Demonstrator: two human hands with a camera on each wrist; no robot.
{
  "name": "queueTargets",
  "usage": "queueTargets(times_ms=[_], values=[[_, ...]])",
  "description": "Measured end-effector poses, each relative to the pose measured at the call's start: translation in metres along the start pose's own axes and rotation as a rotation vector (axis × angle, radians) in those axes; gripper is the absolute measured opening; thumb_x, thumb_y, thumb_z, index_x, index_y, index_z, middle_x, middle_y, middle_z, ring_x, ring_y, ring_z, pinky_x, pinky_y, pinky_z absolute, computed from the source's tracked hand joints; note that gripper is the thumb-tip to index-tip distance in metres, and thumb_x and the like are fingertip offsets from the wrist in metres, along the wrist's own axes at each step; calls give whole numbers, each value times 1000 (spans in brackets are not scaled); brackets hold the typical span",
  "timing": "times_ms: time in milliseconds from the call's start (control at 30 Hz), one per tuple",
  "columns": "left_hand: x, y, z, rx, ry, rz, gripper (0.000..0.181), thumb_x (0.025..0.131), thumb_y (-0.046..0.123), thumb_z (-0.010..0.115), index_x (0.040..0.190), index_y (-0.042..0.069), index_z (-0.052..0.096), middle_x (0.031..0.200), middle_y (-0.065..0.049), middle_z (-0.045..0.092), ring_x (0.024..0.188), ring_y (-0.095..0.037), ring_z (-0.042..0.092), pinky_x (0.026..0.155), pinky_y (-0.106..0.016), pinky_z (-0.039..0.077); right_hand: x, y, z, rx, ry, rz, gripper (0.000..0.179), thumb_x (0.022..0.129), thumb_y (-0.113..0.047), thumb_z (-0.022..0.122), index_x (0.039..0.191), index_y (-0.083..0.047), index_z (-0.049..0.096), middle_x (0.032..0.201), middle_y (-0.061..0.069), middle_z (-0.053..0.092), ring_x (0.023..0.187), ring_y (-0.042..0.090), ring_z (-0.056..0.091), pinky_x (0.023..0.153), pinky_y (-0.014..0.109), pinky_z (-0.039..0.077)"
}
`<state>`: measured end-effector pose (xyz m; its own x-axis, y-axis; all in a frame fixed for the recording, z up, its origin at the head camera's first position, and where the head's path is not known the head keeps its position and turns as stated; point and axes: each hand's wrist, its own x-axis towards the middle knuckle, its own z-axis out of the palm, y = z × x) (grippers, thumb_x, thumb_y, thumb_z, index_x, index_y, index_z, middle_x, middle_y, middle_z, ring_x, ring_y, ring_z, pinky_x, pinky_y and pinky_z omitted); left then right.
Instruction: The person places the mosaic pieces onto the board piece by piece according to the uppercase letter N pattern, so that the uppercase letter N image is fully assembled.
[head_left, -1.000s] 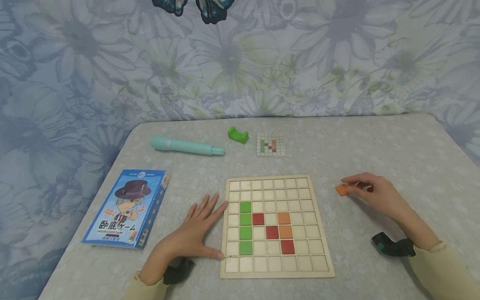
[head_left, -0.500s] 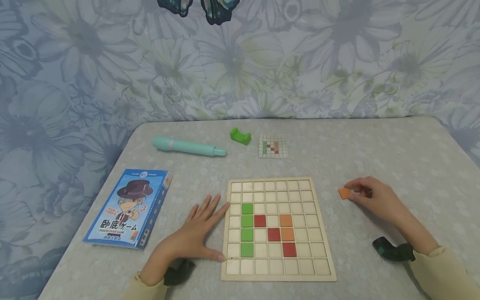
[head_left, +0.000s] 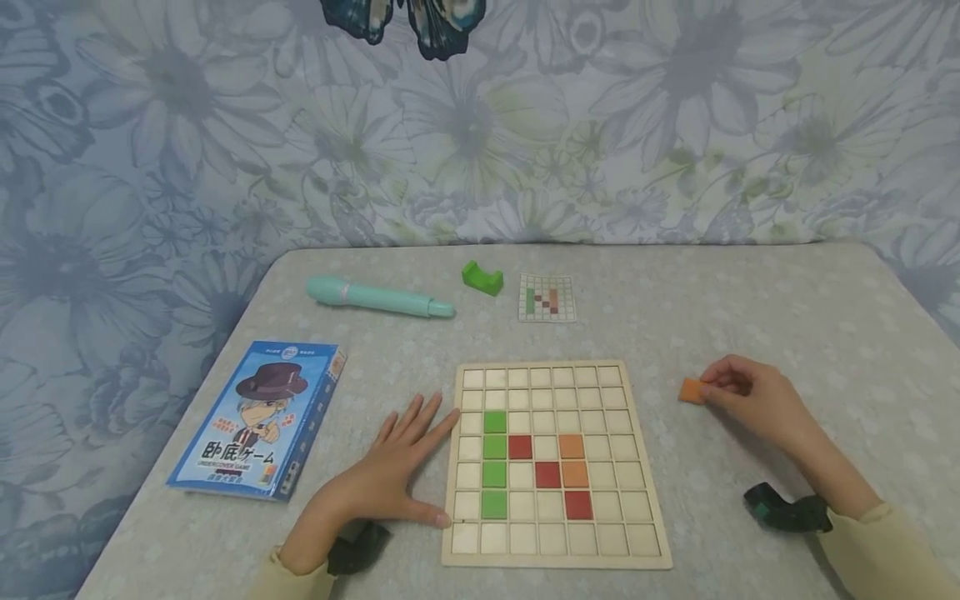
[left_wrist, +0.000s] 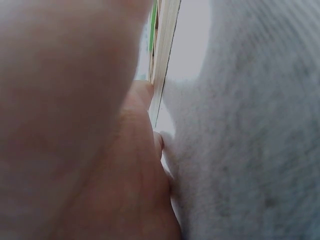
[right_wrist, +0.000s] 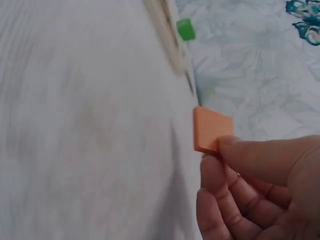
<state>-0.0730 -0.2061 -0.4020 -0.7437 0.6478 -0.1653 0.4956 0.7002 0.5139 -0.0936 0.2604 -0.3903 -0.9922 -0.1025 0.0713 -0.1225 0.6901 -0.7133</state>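
Observation:
Between thumb and fingers, my right hand [head_left: 757, 406] pinches a square orange tile [right_wrist: 212, 130], held to the right of the wooden grid board [head_left: 555, 550]. The tile's flat face and one edge show in the right wrist view. My left hand [head_left: 382, 479] lies with spread fingers on the table, its thumb and index fingertips at the board's left edge. On the board sit a column of several green tiles [head_left: 494, 448], three red tiles [head_left: 548, 475] running diagonally, and two orange tiles [head_left: 572, 447] one below the other.
Behind the board lie a small pattern card [head_left: 547, 298] printed with a coloured grid, a green curved block [head_left: 482, 278] and a mint-green pen-shaped object [head_left: 380, 297]. A blue game box [head_left: 255, 421] rests at the left. Floral fabric [head_left: 480, 125] hangs behind the table.
The head view has shifted slightly, so everything sits a little lower in it. My right hand still holds the orange tile, now turned slightly. My left hand stays at the board's edge.

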Motion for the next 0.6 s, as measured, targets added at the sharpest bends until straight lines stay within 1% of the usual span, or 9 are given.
queueTargets(times_ms=[100, 167, 233, 333, 400, 500, 600], values=[[1, 0, -1, -3, 2, 2, 118, 64, 67, 72, 152, 17, 11, 155, -11, -5, 138, -32, -11, 104, -58, -3, 3, -15, 5, 176, -28, 40, 24, 91, -12, 63, 106, 6, 61, 90, 13, 64, 74, 9, 63, 63, 25, 51], [1, 0, -1, -2, 4, 5, 118, 64, 66, 72, 152, 17, 11, 155, -11, -5, 138, -32, -11, 104, -57, -3, 5, -29, 12, 282, -56, 63, 26, 93, -11, 61, 109, 9, 59, 92, 15, 65, 76, 12, 65, 66, 27, 52], [2, 0, -1, 4, 5, 8, 118, 64, 67, 72, 152, 17, 11, 155, -11, -5, 138, -32, -11, 104, -58, -3, 8, -44, 24, 338, -87, 67, 26, 92, -10, 61, 109, 9, 60, 92, 14, 66, 77, 16, 65, 68, 28, 52], [3, 0, -1, 0, 0, 12, 118, 64, 66, 72, 152, 17, 11, 155, -11, -5, 138, -32, -11, 104, -58, -4, 10, -62, 44, 368, -150, 55, 21, 92, -9, 61, 106, 6, 63, 90, 10, 67, 76, 20, 65, 66, 30, 52], [3, 1, -1, -12, 0, 19, 118, 65, 65, 72, 152, 17, 11, 155, -12, -5, 138, -33, -11, 104, -58, -4, 11, -70, 57, 365, -175, 30, 17, 91, -7, 62, 103, 4, 64, 86, 8, 67, 75, 21, 65, 64, 29, 51], [3, 2, 0, -30, 3, 27, 117, 65, 63, 73, 152, 16, 11, 155, -12, -4, 138, -33, -10, 103, -58, -4, 11, -76, 70, 338, -181, -6, 12, 89, -6, 64, 98, 1, 67, 81, 5, 66, 72, 21, 63, 61, 27, 50], [2, 2, 1, -33, 6, 26, 116, 65, 63, 73, 152, 16, 12, 155, -12, -4, 138, -33, -10, 104, -58, -4, 11, -76, 80, 301, -178, -25, 8, 87, -5, 66, 95, -3, 69, 78, 2, 66, 69, 18, 63, 59, 26, 49]])
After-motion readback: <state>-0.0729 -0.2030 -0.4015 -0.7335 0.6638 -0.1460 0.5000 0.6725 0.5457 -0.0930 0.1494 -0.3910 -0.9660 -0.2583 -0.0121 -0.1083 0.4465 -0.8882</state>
